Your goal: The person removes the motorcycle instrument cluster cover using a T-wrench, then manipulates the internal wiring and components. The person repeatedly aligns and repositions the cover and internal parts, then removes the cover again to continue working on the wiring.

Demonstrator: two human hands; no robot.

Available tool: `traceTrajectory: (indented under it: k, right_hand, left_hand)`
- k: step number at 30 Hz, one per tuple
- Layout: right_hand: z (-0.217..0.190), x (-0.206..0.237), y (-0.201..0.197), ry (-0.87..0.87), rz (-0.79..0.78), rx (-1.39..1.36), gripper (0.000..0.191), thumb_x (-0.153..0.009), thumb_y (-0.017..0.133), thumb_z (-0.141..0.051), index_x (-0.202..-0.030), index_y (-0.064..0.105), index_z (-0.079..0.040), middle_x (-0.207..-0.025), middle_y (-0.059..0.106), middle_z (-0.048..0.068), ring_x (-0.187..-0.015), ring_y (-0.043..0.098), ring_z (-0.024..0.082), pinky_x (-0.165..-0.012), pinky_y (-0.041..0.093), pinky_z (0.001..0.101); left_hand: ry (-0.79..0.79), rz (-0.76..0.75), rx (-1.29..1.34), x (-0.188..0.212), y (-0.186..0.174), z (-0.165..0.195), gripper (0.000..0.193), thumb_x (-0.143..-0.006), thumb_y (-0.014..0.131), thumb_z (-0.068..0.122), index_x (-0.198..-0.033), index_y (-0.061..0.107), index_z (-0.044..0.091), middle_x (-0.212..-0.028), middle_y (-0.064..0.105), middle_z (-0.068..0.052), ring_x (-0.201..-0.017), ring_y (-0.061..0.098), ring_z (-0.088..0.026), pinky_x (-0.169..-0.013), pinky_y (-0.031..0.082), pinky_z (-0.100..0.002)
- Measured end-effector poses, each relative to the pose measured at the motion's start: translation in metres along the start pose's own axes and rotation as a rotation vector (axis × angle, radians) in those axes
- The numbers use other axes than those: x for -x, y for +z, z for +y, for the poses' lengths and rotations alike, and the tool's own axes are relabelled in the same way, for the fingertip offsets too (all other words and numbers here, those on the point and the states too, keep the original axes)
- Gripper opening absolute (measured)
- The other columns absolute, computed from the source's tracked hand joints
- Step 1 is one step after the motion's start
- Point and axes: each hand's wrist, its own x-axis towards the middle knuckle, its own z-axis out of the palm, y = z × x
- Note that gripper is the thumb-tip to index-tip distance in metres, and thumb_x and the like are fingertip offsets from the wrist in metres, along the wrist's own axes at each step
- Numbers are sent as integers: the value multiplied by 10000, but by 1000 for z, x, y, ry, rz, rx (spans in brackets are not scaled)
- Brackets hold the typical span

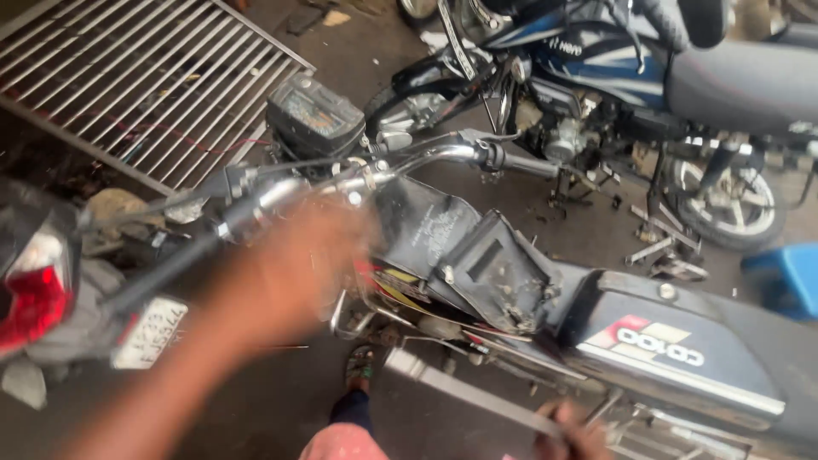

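- Overhead, looking down on a stripped motorcycle (511, 290) standing on a concrete floor (281, 400); its fuel tank is off and the black frame spine and tray lie bare.
- Left hand (315, 255): heavily blurred, arm coming in from the lower left edge of view. It sits over the motorcycle's steering head, just below the chrome handlebar (426, 158). Grip: cannot tell whether the fingers are spread or closed, nor whether they touch metal.
- Right hand (571, 434): at the bottom edge of view, fingers curled around a flat grey metal bar (460, 388) that runs up and to the left alongside the motorcycle's lower frame. Grip closed on the bar.
- Handlebar runs from a black left grip (162, 273) near the left side of view to a black right grip (528, 162) toward the middle; cables hang off it.
- Instrument cluster (313, 115): dark, boxy, tilted, just above the handlebar centre.
- Black side panel (673, 349) with a red and white graphic, toward the lower right, behind the bare tray.
- A foot in a sandal (360, 366) on the floor under the frame.
- Second motorcycle (613, 68), blue and black, parked along the top right; its rear wheel (728, 204) is near the right edge.
- Red tail lamp (32, 298) and white number plate (149, 332) of a third machine at the left edge.
- Metal grille (145, 77) lying at the upper left corner.
- Blue stool (788, 277) at the right edge.
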Motion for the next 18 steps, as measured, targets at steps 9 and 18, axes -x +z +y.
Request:
traceTrajectory:
  k: [9,18]
  right_hand:
    - [-5,-13,65,-354,325,-214,387,-1026,583,-244,-1076,652,133,-540,464,30,-434,342,92,-402,266,264]
    - [7,-82,6,-234,-213,-383,558,-1094,509,-322,-1194,592,221,-531,452,86,-402,340,161,-369,266,328]
  left_hand:
    - [-573,-1035,-276,-148,76,-253,1341,-486,922,744,-1588,195,507,-1677,-80,-12,-1533,-72,-381,-1084,59,-834]
    - [-155,-851,-376,-112,113,-305,1074,-618,944,376,-1527,384,257,-1665,267,-14,-1538,231,-263,-1089,294,-750]
